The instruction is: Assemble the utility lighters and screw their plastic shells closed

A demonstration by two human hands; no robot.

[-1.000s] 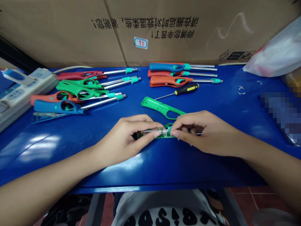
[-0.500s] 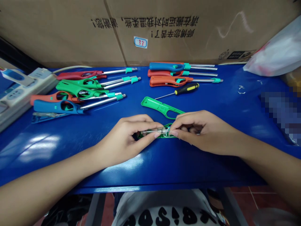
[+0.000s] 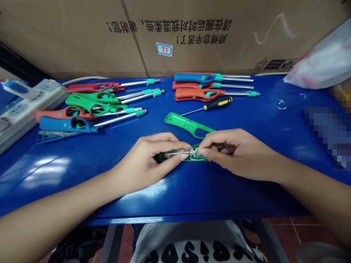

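Note:
Between the thumb and fingers of my left hand is a clear lighter fuel tank with a metal-and-white valve end pointing right. My right hand pinches at that valve end; what its fingertips hold is too small and covered to make out. Under both hands lies a green lighter shell half, partly hidden, with a thin white wire or tube along it. Just beyond my fingers rests the other green shell half, hollow side up.
A yellow-black screwdriver lies past the shell. Several long-nosed lighters, such as a blue one and an orange one, lie at back left and centre. A power strip, cardboard box and plastic bag border the blue table.
The fuel tank has turned or tilted very slightly in my left fingers. Both hands stay in nearly the same place, and everything else is still.

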